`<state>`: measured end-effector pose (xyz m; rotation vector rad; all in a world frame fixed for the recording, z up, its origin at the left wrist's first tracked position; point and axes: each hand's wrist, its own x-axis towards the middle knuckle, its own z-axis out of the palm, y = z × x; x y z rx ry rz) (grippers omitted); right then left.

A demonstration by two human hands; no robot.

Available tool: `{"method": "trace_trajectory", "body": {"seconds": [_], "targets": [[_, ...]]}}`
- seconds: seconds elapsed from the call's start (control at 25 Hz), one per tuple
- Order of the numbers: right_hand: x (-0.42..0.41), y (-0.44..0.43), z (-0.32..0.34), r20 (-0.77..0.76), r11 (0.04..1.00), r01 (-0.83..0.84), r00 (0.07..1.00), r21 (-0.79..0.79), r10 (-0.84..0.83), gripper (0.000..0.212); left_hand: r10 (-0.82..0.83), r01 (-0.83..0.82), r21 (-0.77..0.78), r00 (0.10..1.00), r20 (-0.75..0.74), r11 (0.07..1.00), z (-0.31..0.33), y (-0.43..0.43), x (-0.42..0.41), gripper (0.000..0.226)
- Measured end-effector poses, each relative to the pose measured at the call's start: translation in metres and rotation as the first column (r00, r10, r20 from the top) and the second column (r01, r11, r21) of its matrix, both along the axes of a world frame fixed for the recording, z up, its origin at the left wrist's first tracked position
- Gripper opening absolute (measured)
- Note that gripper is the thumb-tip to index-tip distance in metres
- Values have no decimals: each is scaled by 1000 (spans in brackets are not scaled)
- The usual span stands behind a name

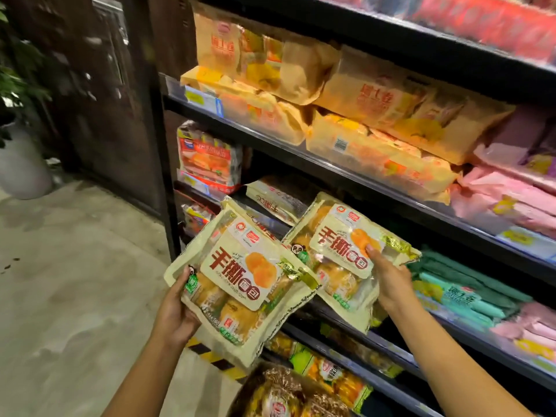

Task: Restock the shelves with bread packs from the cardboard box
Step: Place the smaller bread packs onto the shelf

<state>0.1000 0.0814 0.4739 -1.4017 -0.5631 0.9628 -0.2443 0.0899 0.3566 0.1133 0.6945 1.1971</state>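
I hold two cream-yellow bread packs with red lettering in front of a black shelf unit. My left hand grips the lower left corner of the nearer bread pack. With the thumb on its front label, my right hand holds the second bread pack at the edge of the middle shelf. More packs of the same kind lie on that shelf behind it. Packs in a box show at the bottom edge; the box itself is barely visible.
Orange-yellow bread bags fill the upper shelf, pink packs lie to the right, green packs lower right. A red-labelled pack stands at the shelf's left end. A white plant pot stands on the concrete floor at left.
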Motion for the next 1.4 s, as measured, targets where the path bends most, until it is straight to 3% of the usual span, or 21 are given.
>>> {"method": "trace_trajectory", "body": {"seconds": [0.08, 0.2, 0.24, 0.36, 0.4, 0.48, 0.64, 0.8, 1.0, 1.12, 1.4], "targets": [[-19, 18, 0, -12, 1000, 21, 1000, 7, -21, 50, -13, 15, -32, 999, 38, 999, -9, 13, -6, 36], [-25, 38, 0, -22, 996, 86, 996, 36, -85, 43, -10, 14, -50, 997, 78, 999, -16, 28, -9, 46], [-22, 43, -3, -38, 994, 99, 995, 56, -97, 52, -20, 26, -56, 994, 103, 998, -17, 34, -9, 49], [-14, 50, -13, -89, 992, 106, 991, 72, -100, 105, -70, 85, -93, 986, 151, 992, -14, 49, 0, 44], [-15, 51, -14, -108, 993, 74, 992, 88, -65, 111, -74, 94, -116, 983, 167, 989, -10, 53, 7, 46], [-30, 51, -12, -125, 996, 6, 992, 85, 5, 102, -35, 64, -157, 983, 183, 985, -8, 59, 23, 47], [-81, 53, -15, -107, 990, -84, 990, 111, 96, 53, 79, -46, -167, 977, 196, 985, -17, 64, 40, 55], [-109, 56, -25, -110, 983, -116, 985, 145, 133, 56, 119, -97, -115, 972, 203, 989, -15, 67, 33, 55], [-123, 66, -36, -70, 984, -126, 988, 123, 135, 43, 122, -109, -80, 974, 189, 991, -20, 64, 8, 53], [-111, 73, -36, -64, 992, -66, 995, 106, 72, 29, 115, -106, -66, 981, 154, 992, -21, 58, -13, 50], [-35, 86, -27, -103, 991, 131, 987, 36, -126, 25, 109, -106, -38, 991, 82, 994, -16, 62, -30, 51]]}}
